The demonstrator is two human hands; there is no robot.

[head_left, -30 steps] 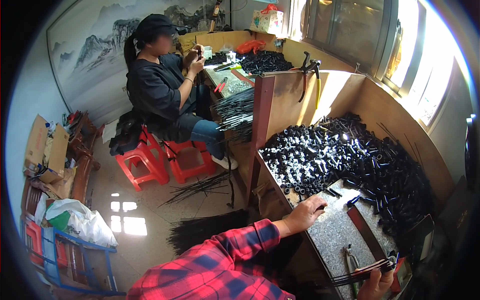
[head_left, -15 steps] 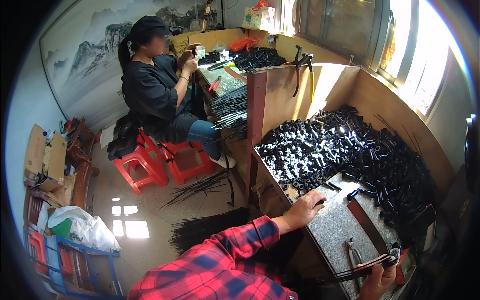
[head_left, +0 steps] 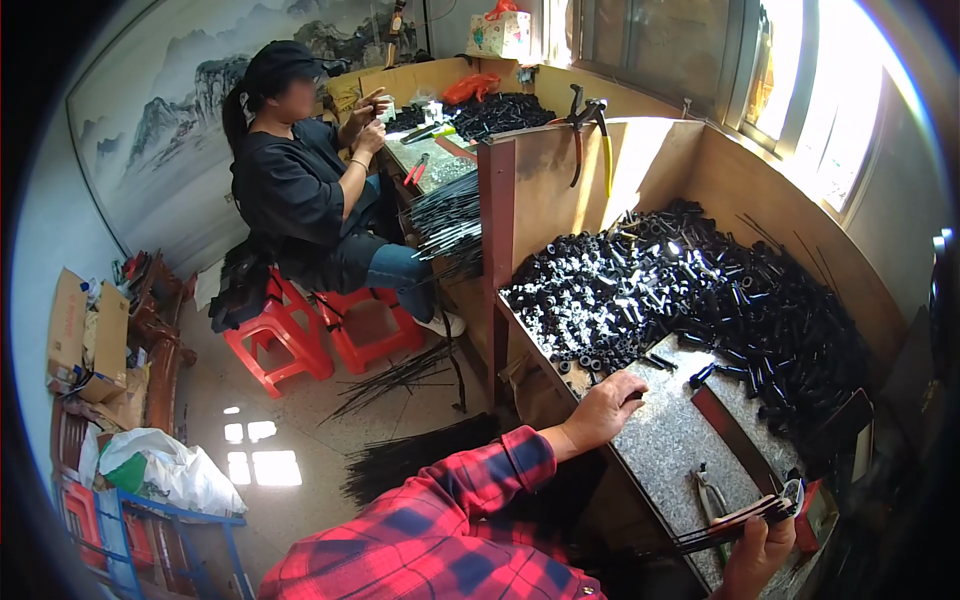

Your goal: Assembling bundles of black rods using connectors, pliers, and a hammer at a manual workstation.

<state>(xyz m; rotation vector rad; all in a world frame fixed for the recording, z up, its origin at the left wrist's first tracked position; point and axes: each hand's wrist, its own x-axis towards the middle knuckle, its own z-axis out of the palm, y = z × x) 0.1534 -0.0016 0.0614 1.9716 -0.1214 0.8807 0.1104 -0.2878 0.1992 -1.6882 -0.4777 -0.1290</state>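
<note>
My left hand (head_left: 603,408) hovers at the front edge of the grey speckled worktop (head_left: 655,435), fingertips pinched together. Whether a small dark piece sits in the pinch, I cannot make out. At the lower right, my right hand (head_left: 757,562) is closed around a bundle of thin black rods (head_left: 705,535) that stretch out to the left. Pliers (head_left: 708,492) lie just beyond the rods, and a dark red strip (head_left: 735,435) runs across the worktop. Two loose black tubular pieces (head_left: 660,361) lie near the pile of black fittings (head_left: 690,290).
Wooden side boards (head_left: 620,180) wall in the pile, with hand tools (head_left: 588,110) hung over one. A co-worker (head_left: 300,185) sits at the adjoining bench on red stools (head_left: 275,345). Black rods (head_left: 410,455) lie in bundles on the floor. Blue metal framing (head_left: 175,520) stands lower left.
The whole view has shifted slightly, so the benches appear further left. My left hand has moved a little left and up, still pinched. The co-worker's hands have changed pose slightly.
</note>
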